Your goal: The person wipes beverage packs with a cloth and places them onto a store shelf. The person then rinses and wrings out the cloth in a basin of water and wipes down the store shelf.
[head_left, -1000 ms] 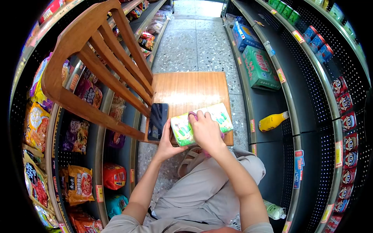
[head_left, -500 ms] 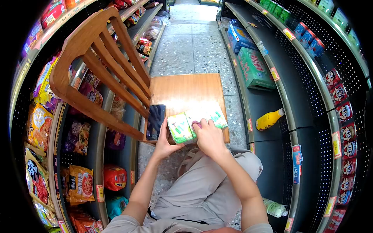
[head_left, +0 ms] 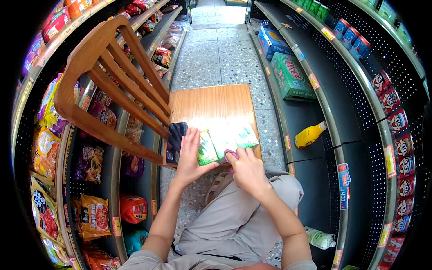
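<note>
A row of green-and-white packs lies on the wooden chair seat, its top washed out by glare. My left hand rests against the row's left end, fingers stretched out and thumb apart along the near side. At the near edge of the packs, my right hand is closed around a small purple thing, mostly hidden by the fingers; its kind is unclear. Just left of my left fingers, a dark phone lies on the seat.
The chair's slatted back rises at the left, in front of shelves with bagged noodles. On the right shelves are a green carton, a yellow bottle and cans. A tiled aisle floor runs ahead.
The left end of the pack row has come down from a tilt to lie in line with the rest. My left fingers have straightened; my right hand has shifted slightly right and nearer me.
</note>
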